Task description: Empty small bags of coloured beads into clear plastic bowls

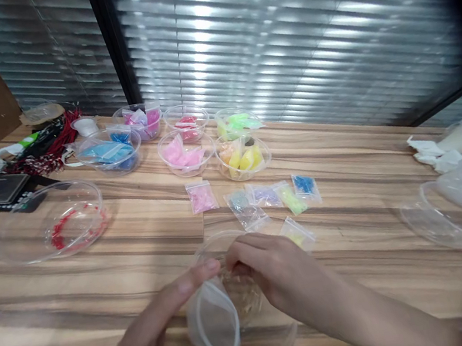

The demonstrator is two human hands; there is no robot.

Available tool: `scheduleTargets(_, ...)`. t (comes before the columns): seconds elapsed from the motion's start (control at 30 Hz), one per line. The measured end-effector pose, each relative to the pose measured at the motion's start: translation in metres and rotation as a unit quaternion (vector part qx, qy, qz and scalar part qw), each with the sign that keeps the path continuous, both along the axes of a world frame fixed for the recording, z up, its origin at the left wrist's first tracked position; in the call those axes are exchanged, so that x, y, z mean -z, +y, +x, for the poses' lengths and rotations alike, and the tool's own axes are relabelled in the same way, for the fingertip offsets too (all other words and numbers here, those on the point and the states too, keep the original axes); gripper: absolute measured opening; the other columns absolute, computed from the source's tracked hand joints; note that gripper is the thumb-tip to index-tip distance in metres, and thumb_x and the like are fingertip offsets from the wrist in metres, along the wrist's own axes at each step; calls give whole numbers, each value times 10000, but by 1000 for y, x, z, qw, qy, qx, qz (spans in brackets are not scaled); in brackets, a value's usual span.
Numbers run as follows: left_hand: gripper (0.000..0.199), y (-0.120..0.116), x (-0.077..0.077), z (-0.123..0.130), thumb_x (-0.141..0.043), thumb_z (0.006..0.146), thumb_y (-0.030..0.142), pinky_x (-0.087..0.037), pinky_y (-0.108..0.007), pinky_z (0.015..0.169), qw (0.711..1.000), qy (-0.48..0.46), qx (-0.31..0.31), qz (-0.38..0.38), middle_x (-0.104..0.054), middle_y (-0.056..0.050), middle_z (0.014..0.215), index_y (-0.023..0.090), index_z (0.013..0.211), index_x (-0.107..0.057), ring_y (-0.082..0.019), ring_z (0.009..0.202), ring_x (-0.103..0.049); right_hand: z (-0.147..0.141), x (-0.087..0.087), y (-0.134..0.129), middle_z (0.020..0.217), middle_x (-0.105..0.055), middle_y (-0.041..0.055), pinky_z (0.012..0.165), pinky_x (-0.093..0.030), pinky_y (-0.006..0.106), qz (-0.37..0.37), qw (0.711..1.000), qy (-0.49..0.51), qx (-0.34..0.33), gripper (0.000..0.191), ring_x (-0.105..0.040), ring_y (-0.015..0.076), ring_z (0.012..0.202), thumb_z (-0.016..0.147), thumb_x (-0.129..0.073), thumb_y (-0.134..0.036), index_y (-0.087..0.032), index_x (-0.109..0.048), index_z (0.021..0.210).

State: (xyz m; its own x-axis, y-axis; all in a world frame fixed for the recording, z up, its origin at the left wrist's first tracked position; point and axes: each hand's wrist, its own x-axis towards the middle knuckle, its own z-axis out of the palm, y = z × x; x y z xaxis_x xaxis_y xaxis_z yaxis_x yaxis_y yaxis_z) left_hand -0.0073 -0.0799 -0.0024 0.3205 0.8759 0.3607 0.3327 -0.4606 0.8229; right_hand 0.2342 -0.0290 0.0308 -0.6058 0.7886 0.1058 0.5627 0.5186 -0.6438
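Note:
My left hand (153, 342) holds a small clear zip bag (216, 322), its mouth spread apart between thumb and forefinger. Just right of the bag, my right hand (260, 263) reaches down over a round clear plastic bowl (283, 345). The fingers of the right hand are bent together, and their tips are hidden inside or behind the bowl's rim, so what they hold cannot be made out. Small pale or clear bits (247, 301) show in the bowl below the fingers. A bag with yellow contents (296, 234) lies just beyond the right hand.
Several small bags, including a pink one (202, 196) and a blue one (305, 186), lie mid-table. Behind them stand clear bowls of coloured bags, such as the yellow bowl (267, 160). Left is a bowl with red beads (60, 233); right, clear plastic containers (445, 219) and tissue (435, 153).

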Motion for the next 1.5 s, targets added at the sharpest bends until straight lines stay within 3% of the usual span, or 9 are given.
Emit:
scheduleTargets(0.13,802,13,1,15,-765,867,339,-413,-439,1205,999,1,12,51,-705,-15,1313,328,1520,-299,-229,1345,-572,5,-18,5,757,-590,-7,606,-395,254,73,995,-2,67,307,-545,130,668,854,-357,52,-183,-554,854)
scheduleTargets(0.23,772,14,1,21,-751,875,341,-327,-453,1251,994,72,-8,87,-701,-50,1312,262,1507,-314,-224,1410,-500,1,-34,2,708,-597,-21,592,-412,233,123,989,30,71,298,-554,107,627,906,-359,28,-177,-558,824)
scheduleTargets(0.4,602,16,0,30,-668,920,409,-395,-495,1209,982,149,-13,118,-702,-98,1285,198,1417,-403,-268,1377,-539,-2,-42,-10,810,-673,8,639,-476,229,142,988,59,-12,268,-593,121,714,977,-401,-39,-156,-614,866)
scheduleTargets(0.63,471,21,-6,41,-551,971,431,-518,-615,1048,980,159,-13,119,-743,-107,1167,196,1349,-397,-338,1217,-657,-4,-41,-20,859,-699,51,827,-546,284,171,980,-70,-67,242,-624,185,848,989,-480,-54,-116,-701,913)
scheduleTargets(0.77,494,20,-2,42,-552,970,420,-506,-626,1049,979,174,-11,103,-703,-128,1240,207,1380,-377,-343,1230,-641,-3,-41,-22,948,-713,69,903,-543,279,221,964,-129,-75,181,-636,199,936,969,-542,-93,-103,-723,985)
scheduleTargets(0.93,641,15,7,37,-631,923,409,-419,-619,1140,985,160,-3,66,-639,-122,1346,250,1462,-322,-327,1324,-567,-3,-37,-24,959,-696,81,874,-555,303,232,954,-168,-86,128,-615,207,913,916,-623,-123,-122,-720,999)
scheduleTargets(1.17,708,15,2,36,-636,917,422,-453,-641,1103,987,149,-1,57,-596,-132,1401,295,1508,-267,-361,1314,-575,-9,-41,-25,931,-678,113,823,-570,377,230,945,-213,-95,166,-591,263,944,922,-586,-138,-175,-746,947)
scheduleTargets(1.33,688,18,1,38,-650,914,383,-436,-700,1081,987,147,1,58,-600,-153,1390,282,1487,-282,-385,1321,-563,-8,-40,-25,902,-686,134,811,-575,386,260,935,-226,-89,224,-596,276,915,878,-543,-78,-122,-762,897)
scheduleTargets(1.5,714,18,1,39,-676,897,348,-437,-652,1114,988,142,15,62,-637,-124,1343,274,1488,-281,-352,1327,-563,-2,-40,-24,911,-707,113,707,-585,381,259,943,-196,-77,291,-634,276,873,825,-477,-17,-96,-747,897)
